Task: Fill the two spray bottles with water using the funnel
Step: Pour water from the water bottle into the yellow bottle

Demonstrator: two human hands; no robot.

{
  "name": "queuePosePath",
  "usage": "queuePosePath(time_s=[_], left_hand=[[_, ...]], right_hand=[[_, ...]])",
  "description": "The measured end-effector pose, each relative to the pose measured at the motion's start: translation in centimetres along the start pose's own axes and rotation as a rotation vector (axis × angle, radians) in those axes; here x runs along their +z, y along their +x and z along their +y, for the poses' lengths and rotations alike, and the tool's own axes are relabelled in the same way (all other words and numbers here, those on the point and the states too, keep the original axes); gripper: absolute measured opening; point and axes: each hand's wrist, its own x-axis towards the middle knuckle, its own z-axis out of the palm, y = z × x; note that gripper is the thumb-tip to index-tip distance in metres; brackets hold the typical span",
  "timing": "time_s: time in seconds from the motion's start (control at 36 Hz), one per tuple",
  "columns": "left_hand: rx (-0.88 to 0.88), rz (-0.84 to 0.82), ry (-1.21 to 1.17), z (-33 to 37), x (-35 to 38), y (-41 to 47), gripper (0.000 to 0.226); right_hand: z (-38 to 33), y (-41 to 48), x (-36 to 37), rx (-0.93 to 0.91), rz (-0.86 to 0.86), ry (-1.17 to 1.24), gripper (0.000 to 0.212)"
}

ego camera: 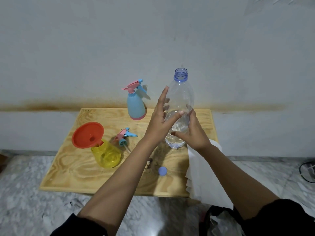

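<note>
While I look down, the biggest thing I see is the grey wall (85, 48), and under it the speckled stone floor (25, 176). A flat wooden board (76, 171) lies on the floor by the wall. Some white paper sheets (204, 176) hang over its right edge. Next in size is the clear water bottle (180, 92). It stands up on the right part of the board with its top open and only a little water in the bottom. My right hand (192, 133) holds its lower half, with my thumb in front and my fingers curled round the back. My left hand (160, 120) is spread, fingers mostly straight and pointing up beside the bottle, and my thumb rests flat on the front of it. The blue spray bottle (136, 104) stands at the back of the board with its pink and blue top on. The yellow spray bottle (107, 155) is at the front left with its top off. The red funnel (85, 133) sits in its neck. The loose spray top (125, 135) lies on the board just beside the yellow bottle. The little blue cap (162, 171) lies near the front, between my arms.
</note>
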Motion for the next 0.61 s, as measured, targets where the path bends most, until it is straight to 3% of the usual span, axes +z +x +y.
queuePosePath(time_s=[0.61], left_hand=[[0.076, -0.05, 0.153, -0.2, 0.3, -1.3, 0.082]], right_hand=[[0.2, -1.2, 0.8, -0.004, 0.102, -0.049, 0.103]])
